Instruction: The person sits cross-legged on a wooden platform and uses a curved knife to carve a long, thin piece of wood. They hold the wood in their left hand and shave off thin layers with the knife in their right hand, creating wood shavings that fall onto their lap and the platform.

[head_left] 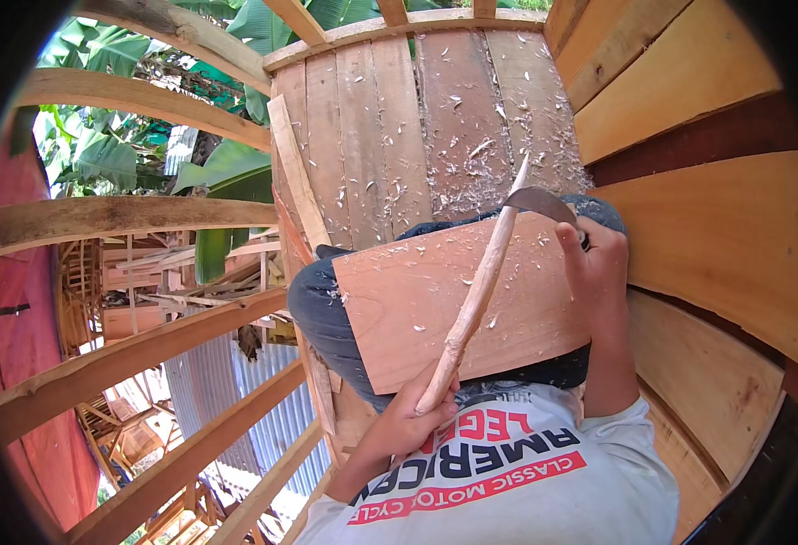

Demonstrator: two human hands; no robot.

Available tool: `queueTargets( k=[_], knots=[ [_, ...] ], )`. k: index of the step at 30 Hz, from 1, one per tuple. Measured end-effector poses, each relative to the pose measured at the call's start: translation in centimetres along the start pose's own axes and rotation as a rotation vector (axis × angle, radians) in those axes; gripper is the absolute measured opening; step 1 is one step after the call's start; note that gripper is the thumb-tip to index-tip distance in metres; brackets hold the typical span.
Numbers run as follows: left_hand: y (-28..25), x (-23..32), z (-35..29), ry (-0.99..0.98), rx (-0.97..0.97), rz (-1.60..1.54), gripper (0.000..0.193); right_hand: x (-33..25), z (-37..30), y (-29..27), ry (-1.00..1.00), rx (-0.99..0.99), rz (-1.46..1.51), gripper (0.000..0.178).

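Note:
My left hand (417, 409) is closed round the thick lower end of a peeled wooden stick (473, 309). The stick slants up and away to the right, and its far end narrows to a pale point. In my right hand (597, 263) is a knife with a curved dark blade (541, 205); most of its handle is hidden by my fingers. The blade lies against or just over the stick below its tip; I cannot tell if it touches. Under the stick, a flat wooden board (399, 300) rests across my lap, with a few shavings on it.
Wood shavings (480, 150) litter the plank floor (358, 136) ahead. Plank walls (708, 213) rise close on the right. On the left runs an open railing of wooden bars (135, 215), with banana leaves and corrugated metal sheets (276, 391) beyond. A loose wooden strip (296, 168) lies along the floor's left edge.

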State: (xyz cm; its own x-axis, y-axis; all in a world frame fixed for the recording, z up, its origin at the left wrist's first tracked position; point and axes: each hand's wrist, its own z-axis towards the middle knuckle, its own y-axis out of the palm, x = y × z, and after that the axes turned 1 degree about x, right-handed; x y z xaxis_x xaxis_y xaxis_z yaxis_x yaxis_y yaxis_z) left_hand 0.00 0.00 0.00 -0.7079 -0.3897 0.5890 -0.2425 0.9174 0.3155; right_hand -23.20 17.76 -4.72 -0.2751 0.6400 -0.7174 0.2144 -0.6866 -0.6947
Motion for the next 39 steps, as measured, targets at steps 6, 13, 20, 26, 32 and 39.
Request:
queueTargets(
  k=[6, 13, 20, 26, 32, 39],
  knots=[
    [-0.7, 0.3, 0.6, 0.016, 0.028, -0.116, 0.028, -1.5, -1.9, 0.2, -0.217, -0.159, 0.026, 0.054],
    [0.3, 1.4, 0.8, 0.07, -0.016, 0.018, 0.026, -2.3, -4.9, 2.5, -0.186, -0.335, 0.214, 0.052],
    [0.3, 0.3, 0.2, 0.013, -0.084, 0.007, 0.02, -0.5, -1.5, 0.6, -0.028, -0.127, 0.188, 0.053],
    [-0.1, 0.7, 0.7, 0.085, -0.055, -0.028, 0.022, -1.9, -3.5, 0.0, -0.179, -0.249, 0.206, 0.054],
    [0.2, 0.6, 0.8, 0.15, -0.045, 0.057, 0.021, -1.8, -3.7, 1.7, -0.217, -0.219, 0.139, 0.051],
    [-0.3, -0.5, 1.2, 0.122, -0.106, 0.027, 0.02, 0.4, -1.0, 0.1, -0.005, -0.082, 0.128, 0.056]
  ],
)
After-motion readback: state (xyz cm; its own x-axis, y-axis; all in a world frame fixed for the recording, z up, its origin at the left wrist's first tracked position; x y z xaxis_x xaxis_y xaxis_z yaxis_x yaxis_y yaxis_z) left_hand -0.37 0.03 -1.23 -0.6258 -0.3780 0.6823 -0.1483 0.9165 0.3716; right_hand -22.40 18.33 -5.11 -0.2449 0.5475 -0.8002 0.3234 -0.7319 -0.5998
